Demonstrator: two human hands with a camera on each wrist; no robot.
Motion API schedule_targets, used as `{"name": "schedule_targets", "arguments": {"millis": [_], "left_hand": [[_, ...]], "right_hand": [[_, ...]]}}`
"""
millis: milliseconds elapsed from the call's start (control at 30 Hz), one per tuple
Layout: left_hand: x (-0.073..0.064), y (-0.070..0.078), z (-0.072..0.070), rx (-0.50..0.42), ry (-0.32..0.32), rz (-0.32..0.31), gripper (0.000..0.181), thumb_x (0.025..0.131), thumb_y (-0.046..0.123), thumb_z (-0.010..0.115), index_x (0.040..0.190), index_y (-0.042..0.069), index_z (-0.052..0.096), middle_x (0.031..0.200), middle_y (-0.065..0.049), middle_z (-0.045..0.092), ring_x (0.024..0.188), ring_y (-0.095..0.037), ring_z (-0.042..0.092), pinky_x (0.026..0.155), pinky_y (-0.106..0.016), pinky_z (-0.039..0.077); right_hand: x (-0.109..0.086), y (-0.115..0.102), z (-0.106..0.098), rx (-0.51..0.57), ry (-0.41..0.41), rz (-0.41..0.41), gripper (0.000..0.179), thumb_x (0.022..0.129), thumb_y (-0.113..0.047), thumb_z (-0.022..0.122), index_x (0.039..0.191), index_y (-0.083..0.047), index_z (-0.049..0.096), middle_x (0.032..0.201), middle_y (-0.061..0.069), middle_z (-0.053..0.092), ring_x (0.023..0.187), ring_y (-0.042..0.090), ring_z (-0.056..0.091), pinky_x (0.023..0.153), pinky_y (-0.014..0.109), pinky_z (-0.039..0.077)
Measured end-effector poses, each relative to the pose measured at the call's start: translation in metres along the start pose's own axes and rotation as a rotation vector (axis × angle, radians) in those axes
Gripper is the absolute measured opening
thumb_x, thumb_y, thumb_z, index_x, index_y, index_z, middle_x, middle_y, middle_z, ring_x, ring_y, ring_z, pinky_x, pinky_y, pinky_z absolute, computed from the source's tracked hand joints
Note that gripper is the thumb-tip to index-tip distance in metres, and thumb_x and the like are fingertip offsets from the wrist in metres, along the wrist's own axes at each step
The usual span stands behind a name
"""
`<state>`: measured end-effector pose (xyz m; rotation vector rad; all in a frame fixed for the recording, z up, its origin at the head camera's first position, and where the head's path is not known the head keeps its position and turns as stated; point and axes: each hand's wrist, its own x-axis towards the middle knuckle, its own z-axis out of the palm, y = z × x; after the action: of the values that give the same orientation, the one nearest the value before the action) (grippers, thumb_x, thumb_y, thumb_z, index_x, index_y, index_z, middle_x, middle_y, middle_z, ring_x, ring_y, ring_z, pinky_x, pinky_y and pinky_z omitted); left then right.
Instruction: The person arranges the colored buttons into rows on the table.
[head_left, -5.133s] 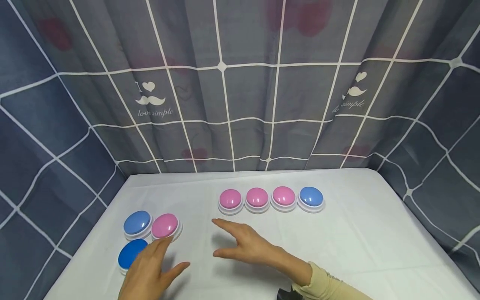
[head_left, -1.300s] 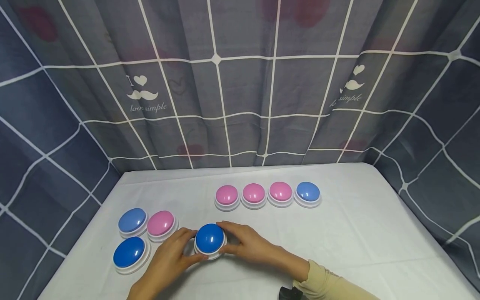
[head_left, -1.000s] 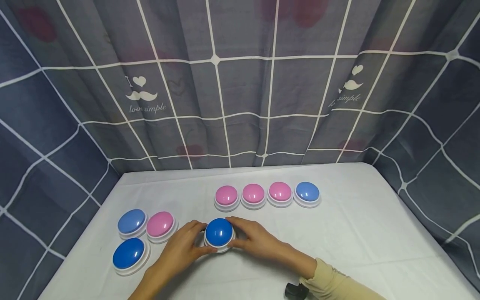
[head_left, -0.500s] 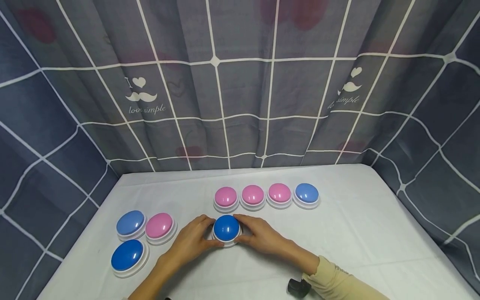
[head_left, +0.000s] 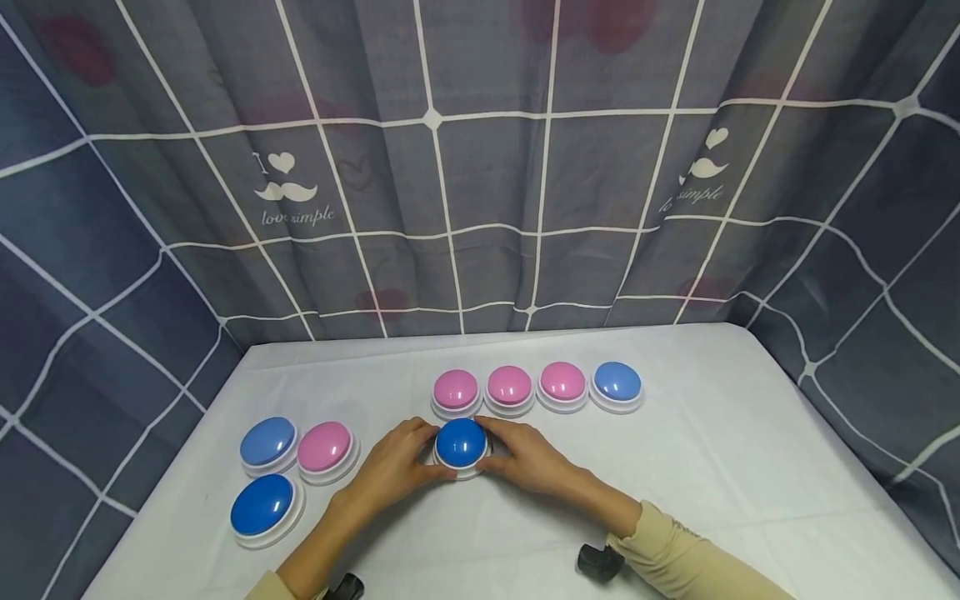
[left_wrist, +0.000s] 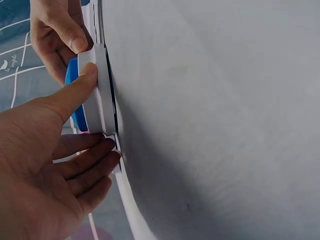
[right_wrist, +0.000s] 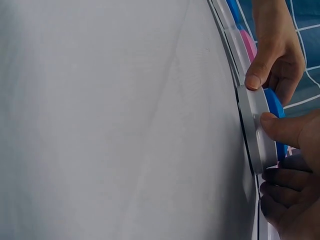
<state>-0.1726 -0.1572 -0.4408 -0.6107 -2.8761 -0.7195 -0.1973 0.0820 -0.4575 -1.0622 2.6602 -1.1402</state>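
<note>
A dark blue domed push button [head_left: 461,443] on a round white base sits between both hands, just in front of the leftmost pink button of the back row. My left hand [head_left: 397,467] grips its left side, thumb at the front and fingers behind. From the other side my right hand [head_left: 528,457] grips it the same way. In the left wrist view the left thumb presses the white base [left_wrist: 102,100], which stands close over the white cloth. The right wrist view has the right thumb on that base [right_wrist: 257,130] too, with the fingers partly behind it.
Along the back stand pink buttons [head_left: 455,389], [head_left: 509,386], [head_left: 562,382] and a light blue button [head_left: 617,382]. At left are a light blue button [head_left: 267,442], a pink button [head_left: 324,447] and a dark blue button [head_left: 262,505]. Checked curtains [head_left: 495,183] enclose the white table.
Both hands came together on a dark blue button left of centre. They have since moved it right and back, up to the row of pink buttons.
</note>
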Motion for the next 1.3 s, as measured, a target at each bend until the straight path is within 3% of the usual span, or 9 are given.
{"name": "schedule_targets", "arguments": {"millis": [467, 733, 1000, 1300], "left_hand": [[0.003, 0.000, 0.000, 0.008, 0.000, -0.006, 0.064, 0.067, 0.038, 0.092, 0.117, 0.005, 0.070, 0.105, -0.006, 0.065, 0.101, -0.025, 0.062, 0.087, -0.045, 0.054], [-0.002, 0.002, -0.009, 0.029, 0.011, -0.054, 0.070, 0.068, 0.041, 0.090, 0.120, 0.000, 0.067, 0.113, -0.010, 0.066, 0.109, -0.029, 0.061, 0.092, -0.048, 0.051], [-0.028, 0.002, -0.043, 0.068, 0.052, -0.181, 0.071, 0.073, 0.041, 0.087, 0.127, 0.000, 0.063, 0.124, -0.017, 0.062, 0.116, -0.037, 0.058, 0.094, -0.055, 0.049], [-0.077, -0.024, -0.086, 0.135, 0.167, -0.237, 0.077, 0.070, 0.043, 0.088, 0.124, -0.005, 0.062, 0.119, -0.025, 0.061, 0.111, -0.043, 0.057, 0.090, -0.062, 0.046]], "right_hand": [[0.000, 0.001, -0.001, -0.041, 0.016, -0.010, 0.064, 0.089, -0.022, 0.076, 0.143, -0.003, 0.049, 0.137, 0.010, 0.059, 0.127, 0.026, 0.054, 0.105, 0.045, 0.043], [0.003, -0.008, -0.005, -0.038, 0.027, 0.018, 0.073, 0.084, -0.025, 0.080, 0.146, -0.006, 0.047, 0.140, 0.009, 0.056, 0.128, 0.026, 0.053, 0.104, 0.046, 0.044], [0.015, -0.037, 0.002, 0.032, 0.049, 0.025, 0.074, 0.086, -0.032, 0.078, 0.148, -0.009, 0.045, 0.141, 0.010, 0.054, 0.124, 0.030, 0.055, 0.098, 0.045, 0.049], [0.037, -0.078, 0.030, 0.067, 0.000, -0.087, 0.072, 0.089, -0.037, 0.075, 0.149, -0.012, 0.044, 0.149, 0.000, 0.048, 0.137, 0.015, 0.043, 0.109, 0.032, 0.038]]}}
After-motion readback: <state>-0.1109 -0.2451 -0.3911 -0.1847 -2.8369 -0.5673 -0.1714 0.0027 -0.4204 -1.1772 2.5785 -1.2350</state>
